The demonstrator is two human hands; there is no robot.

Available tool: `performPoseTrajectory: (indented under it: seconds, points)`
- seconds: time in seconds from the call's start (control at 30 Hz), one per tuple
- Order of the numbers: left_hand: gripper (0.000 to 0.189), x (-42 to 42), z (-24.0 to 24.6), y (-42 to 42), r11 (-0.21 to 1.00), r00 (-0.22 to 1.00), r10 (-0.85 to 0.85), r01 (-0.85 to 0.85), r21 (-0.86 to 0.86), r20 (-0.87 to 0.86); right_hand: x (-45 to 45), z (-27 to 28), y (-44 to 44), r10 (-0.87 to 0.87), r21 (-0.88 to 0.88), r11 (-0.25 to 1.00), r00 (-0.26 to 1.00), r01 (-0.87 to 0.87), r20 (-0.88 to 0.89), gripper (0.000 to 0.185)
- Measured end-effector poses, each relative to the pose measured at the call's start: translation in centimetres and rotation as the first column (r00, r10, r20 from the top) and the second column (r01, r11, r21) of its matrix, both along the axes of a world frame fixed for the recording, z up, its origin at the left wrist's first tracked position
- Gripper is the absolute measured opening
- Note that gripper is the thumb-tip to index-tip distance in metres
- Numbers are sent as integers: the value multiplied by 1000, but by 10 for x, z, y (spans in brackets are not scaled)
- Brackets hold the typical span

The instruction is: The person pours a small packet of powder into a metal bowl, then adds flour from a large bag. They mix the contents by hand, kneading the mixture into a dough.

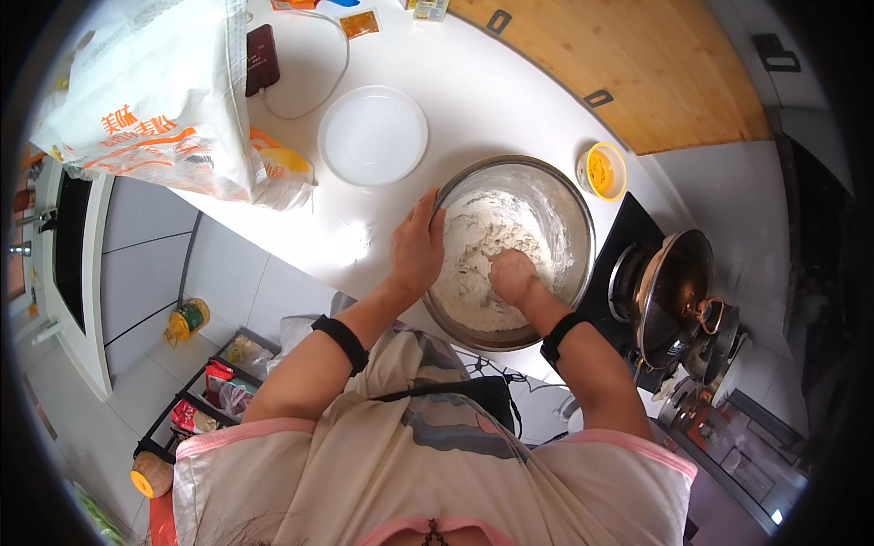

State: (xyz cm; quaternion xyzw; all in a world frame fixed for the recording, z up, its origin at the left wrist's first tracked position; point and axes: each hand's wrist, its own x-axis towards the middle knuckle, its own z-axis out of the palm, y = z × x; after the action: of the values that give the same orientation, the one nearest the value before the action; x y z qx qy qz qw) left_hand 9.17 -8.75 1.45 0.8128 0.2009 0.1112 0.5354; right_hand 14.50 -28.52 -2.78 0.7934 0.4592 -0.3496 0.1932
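Observation:
A wide stainless steel mixing bowl stands on the white countertop in front of me. White flour lines its inside, and shaggy, crumbly dough lies in the middle. My left hand grips the bowl's left rim, thumb at the inner edge and fingers along the outer wall. Down in the floury mass is my right hand, its fingers curled; the fingertips are partly hidden, so whether they hold dough is unclear. Both forearms wear black bands.
Beyond the bowl lies a round white translucent lid or plate. A yellow-rimmed cup with yellow contents stands right of it. A lidded pan sits on the black gas hob. A large printed plastic bag occupies the left counter edge.

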Motion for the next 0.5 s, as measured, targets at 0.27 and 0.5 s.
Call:
performPoseTrajectory:
  seconds: [0.27, 0.5]
  points:
    - [33, -1, -2, 1, 997, 1000, -12, 12, 70, 2, 10, 45, 14, -518, 253, 787, 825, 563, -225, 64]
    - [31, -1, -6, 0, 1000, 999, 5, -6, 23, 34, 56, 41, 1, -742, 199, 640, 665, 742, -89, 83]
